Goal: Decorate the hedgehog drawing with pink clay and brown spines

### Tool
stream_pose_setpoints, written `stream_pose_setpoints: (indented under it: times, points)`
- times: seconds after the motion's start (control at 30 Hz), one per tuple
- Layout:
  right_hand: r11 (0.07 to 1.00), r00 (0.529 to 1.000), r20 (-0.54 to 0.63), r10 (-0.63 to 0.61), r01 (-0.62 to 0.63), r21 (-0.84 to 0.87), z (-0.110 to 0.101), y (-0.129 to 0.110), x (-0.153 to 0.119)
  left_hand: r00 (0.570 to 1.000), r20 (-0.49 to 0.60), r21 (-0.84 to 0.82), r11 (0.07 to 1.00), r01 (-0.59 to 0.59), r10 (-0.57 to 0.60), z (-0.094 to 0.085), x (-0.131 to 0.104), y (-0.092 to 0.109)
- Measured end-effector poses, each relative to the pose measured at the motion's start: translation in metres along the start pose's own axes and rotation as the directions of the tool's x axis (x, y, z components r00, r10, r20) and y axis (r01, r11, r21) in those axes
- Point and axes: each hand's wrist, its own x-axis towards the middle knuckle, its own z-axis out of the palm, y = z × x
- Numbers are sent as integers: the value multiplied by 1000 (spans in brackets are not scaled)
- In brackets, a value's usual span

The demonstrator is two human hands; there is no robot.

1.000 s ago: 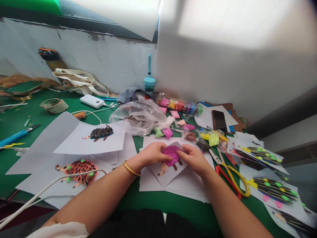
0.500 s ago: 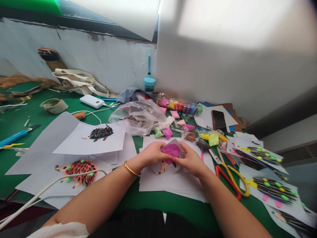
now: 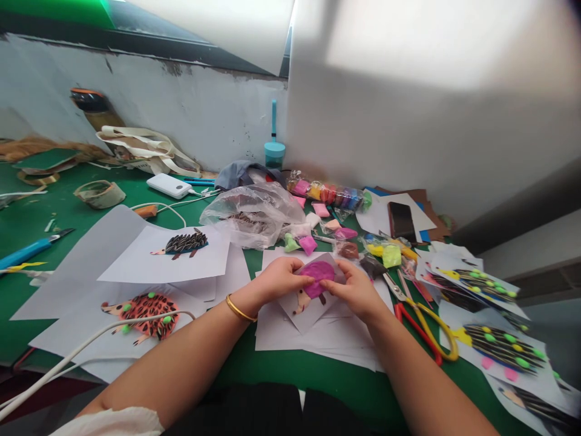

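Note:
Between my hands is a small sheet of white paper (image 3: pixel 302 318) bearing a hedgehog figure with a flat purple clay body (image 3: pixel 320 275). My left hand (image 3: pixel 281 281) grips the sheet's left edge, its thumb pressing on the purple clay. On the other side my right hand (image 3: pixel 351 287) holds the right edge, with its thumb also on the clay. The hedgehog's pale face and a dark foot show below the purple. Fingers behind the paper are hidden. Underneath lies a stack of white sheets (image 3: pixel 281 333).
Yellow-handled scissors (image 3: pixel 436 330) and a red-handled tool (image 3: pixel 420 339) lie to the right. Finished hedgehog pictures (image 3: pixel 503 345) sit at far right, another hedgehog picture (image 3: pixel 145 318) at left. Behind are clay packets (image 3: pixel 307 244) and a plastic bag of seeds (image 3: pixel 254 215). A white cable (image 3: pixel 91 342) crosses the left.
The sheet has tilted flatter, so more of the hedgehog and paper shows. My right hand has shifted slightly right, and both thumbs now lie over the purple clay.

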Motion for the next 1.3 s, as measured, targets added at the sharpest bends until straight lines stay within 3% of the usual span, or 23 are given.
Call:
stream_pose_setpoints:
  times: [0.17, 0.47, 0.77, 0.97, 1.3]
  points:
    - [994, 996, 49, 70, -74, 79, -1, -1, 0, 1000, -4, 29, 1000, 9, -9, 1, 1, -4]
    - [997, 997, -31, 72, -71, 43, 0, -1, 0, 994, -104, 5, 1000, -23, 23, 4, 5, -7]
    - [997, 996, -40, 80, -80, 3, 4, -1, 0, 999, -13, -33, 998, -50, 49, 1, 3, -5]
    - [988, 988, 2, 153, -153, 27, 9, 0, -1, 999, -50, 11, 1000, -20, 21, 4, 4, -9]
    - [993, 993, 58, 104, -108, 55, 7, 1, -1, 997, -80, -21, 1000, -3, 2, 4, 5, -10]
